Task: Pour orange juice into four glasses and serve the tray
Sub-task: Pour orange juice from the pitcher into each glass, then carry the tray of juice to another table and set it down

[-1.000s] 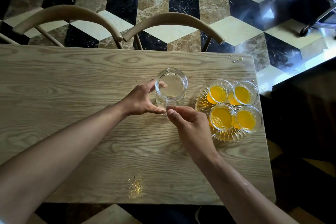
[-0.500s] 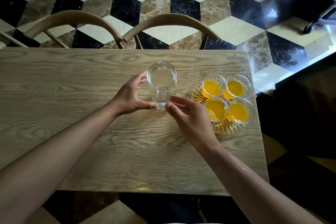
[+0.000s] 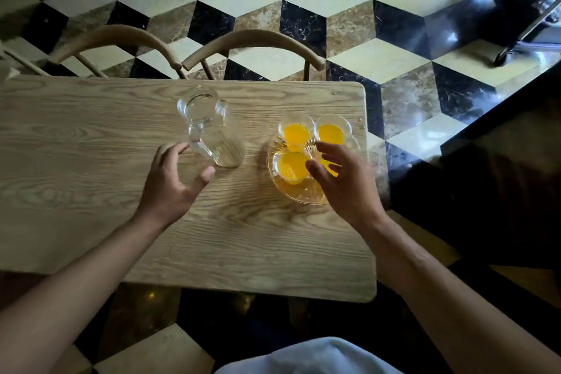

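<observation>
Juice poured; tray (image 3: 306, 196) with filled glasses (image 3: 293, 164) sits at tabletop's (image 3: 91, 146) 3 o'clock. Both hands (image 3: 170, 182) loose-fingered, gripping nothing; right hand (image 3: 343, 182) over tray, empty jug (image 3: 212, 130) at left's 12 o'clock. Grip opposite rims, lift level and slow.

From my feed the scene is dim and warm, lit mostly from the upper right, where daylight throws hard glare on the polished floor (image 3: 449, 39). The table (image 3: 91, 136) catches soft light, and I see the hands' shadows falling toward the lower left; the right hand (image 3: 346, 179) is motion-blurred. Wide-angle distortion bows the table edges, and the frame's lower corners sink into darkness.
</observation>
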